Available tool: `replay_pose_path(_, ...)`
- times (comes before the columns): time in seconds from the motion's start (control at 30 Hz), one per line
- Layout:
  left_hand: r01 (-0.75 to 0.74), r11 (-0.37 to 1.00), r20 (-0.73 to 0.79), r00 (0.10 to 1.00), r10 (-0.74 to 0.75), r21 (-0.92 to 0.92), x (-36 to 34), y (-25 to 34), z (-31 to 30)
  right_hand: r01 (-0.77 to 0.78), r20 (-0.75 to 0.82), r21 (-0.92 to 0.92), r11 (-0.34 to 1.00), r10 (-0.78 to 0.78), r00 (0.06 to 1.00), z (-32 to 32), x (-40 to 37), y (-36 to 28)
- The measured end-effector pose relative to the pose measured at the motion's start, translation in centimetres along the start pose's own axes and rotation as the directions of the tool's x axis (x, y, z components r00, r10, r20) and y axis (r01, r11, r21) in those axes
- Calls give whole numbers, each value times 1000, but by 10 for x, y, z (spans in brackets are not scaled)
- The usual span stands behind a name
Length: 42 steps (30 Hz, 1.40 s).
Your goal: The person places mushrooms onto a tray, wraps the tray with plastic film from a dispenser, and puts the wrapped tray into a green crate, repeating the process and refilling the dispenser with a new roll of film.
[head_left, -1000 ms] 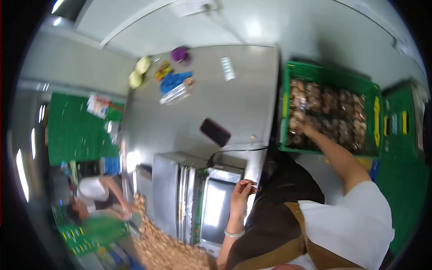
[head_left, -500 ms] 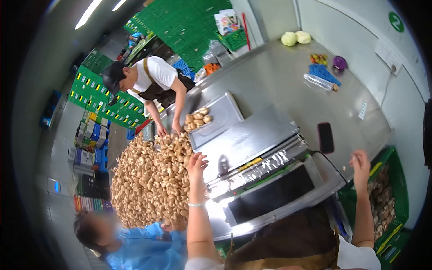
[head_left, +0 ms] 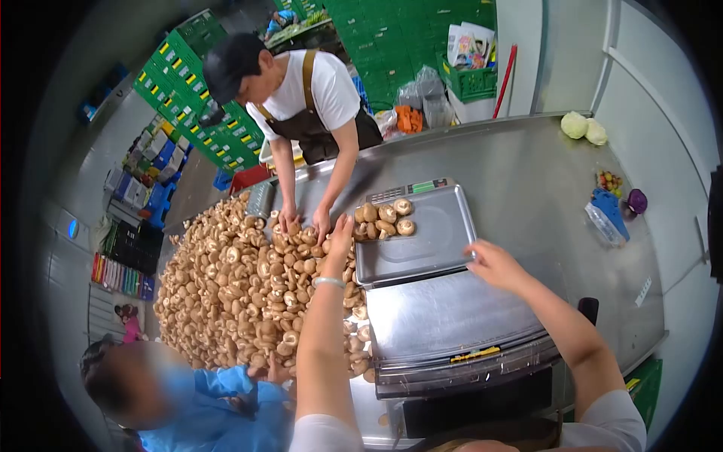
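Observation:
My left hand [head_left: 343, 232] is stretched out at the right edge of a large heap of brown mushrooms [head_left: 248, 286], fingers straight and nothing in them. Just to its right, a grey metal tray [head_left: 429, 252] sits on a weighing scale [head_left: 395, 193], with several mushrooms [head_left: 385, 218] at its far left. At the tray's right rim is my right hand [head_left: 493, 264], its fingers bent together. A small pale bit shows at those fingertips; I cannot tell what it is. In front of the tray stands a wrapping machine with a flat metal top [head_left: 444, 305].
Across the table a person in a dark apron [head_left: 316, 98] has both hands in the heap. A person in blue [head_left: 226, 407] works at its near left. Cabbages [head_left: 576, 126], a purple cabbage [head_left: 637, 200] and a blue cloth [head_left: 610, 211] lie at the right. Green crates [head_left: 414, 56] stand behind.
My view has shifted, bringing the tray nearer. My right hand has moved left from beside the green crate to the tray's rim; my left hand has reached forward beside the tray.

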<state>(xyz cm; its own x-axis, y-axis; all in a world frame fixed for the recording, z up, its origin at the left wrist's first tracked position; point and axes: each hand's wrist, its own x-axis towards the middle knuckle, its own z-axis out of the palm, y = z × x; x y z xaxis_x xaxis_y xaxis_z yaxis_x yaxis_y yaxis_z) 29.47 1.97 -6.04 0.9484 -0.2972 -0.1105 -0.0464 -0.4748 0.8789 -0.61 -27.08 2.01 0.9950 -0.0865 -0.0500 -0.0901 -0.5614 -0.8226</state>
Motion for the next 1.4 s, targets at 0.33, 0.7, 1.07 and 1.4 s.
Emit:
replay_pose_path(0.33, -99, 883, -29, 992, 126, 459, 4, -4, 42, -21, -124, 72, 997, 30, 992, 87, 197, 75)
replay_pose_path(0.7, -69, 993, 62, 995, 75, -94, -60, 33, 63, -102, -146, 126, 987, 121, 982, 50, 119, 45)
replay_pose_path(1.07, -22, 995, 266, 963, 48, -98, -275, 64, 90, -228, -109, 169, 959, 248, 963, 22, -113, 6)
replay_pose_path(1.4, -570, 810, 378, 786, 489, 138, -297, 91, 96, 3, -68, -219, 976, -19, 997, 3, -144, -2)
